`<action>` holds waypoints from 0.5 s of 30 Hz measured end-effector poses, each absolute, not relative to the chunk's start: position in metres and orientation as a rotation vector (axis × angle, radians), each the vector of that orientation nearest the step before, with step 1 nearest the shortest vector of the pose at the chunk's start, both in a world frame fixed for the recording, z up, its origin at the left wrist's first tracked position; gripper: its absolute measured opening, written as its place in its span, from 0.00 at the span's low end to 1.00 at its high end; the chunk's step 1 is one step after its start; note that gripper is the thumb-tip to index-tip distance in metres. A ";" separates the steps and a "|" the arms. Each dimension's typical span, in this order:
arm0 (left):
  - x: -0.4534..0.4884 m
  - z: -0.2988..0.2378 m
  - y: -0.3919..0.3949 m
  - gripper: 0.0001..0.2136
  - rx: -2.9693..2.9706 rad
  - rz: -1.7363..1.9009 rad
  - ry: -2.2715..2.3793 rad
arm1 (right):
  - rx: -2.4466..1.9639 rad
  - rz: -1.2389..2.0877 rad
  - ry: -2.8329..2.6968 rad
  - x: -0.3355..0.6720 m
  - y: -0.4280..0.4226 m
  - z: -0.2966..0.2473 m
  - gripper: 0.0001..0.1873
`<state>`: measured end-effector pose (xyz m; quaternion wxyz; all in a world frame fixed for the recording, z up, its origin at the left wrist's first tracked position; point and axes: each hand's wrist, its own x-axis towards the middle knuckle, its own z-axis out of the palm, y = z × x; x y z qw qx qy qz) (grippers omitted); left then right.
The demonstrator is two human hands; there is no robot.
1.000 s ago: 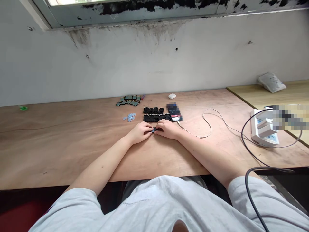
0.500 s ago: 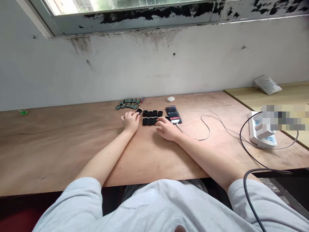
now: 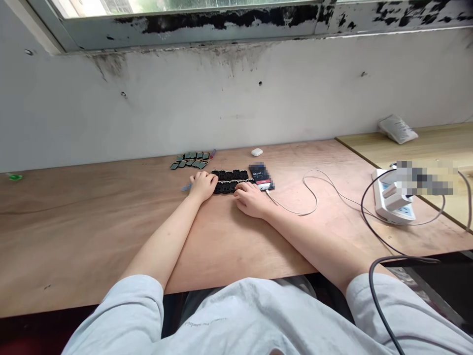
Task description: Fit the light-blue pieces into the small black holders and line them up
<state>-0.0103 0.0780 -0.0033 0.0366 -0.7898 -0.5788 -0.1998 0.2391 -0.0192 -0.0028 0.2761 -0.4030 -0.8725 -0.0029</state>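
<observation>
- The two bare hands are apart: the left hand point(image 3: 204, 187) is at the left end of two rows of small black plastic-looking pieces point(image 3: 229, 186); its fingertips are unclear, so I cannot tell whether it grips one.
- The right hand point(image 3: 251, 199), fingers bent, lies at the lower row's right part; its grip cannot be told either.
- Both rows lie on the brown wooden table point(image 3: 229, 246), left of a dark rectangular phone point(image 3: 260, 173).
- Small light-blue pieces point(image 3: 185, 187) show beside the left hand.
- Flat green squarish boards point(image 3: 190, 160) lie beyond it.
</observation>
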 end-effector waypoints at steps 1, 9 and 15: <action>-0.010 -0.003 0.077 0.20 -2.464 -0.616 -1.754 | -1.136 -0.033 -2.336 0.239 -0.019 -0.002 0.08; -0.029 -0.002 0.065 0.19 -2.447 -0.732 -1.730 | -1.523 -0.168 -2.094 0.241 -0.014 -0.010 0.15; -0.066 -0.009 0.060 0.18 -2.306 -0.620 -1.924 | -1.607 -0.152 -2.091 0.240 -0.019 -0.002 0.19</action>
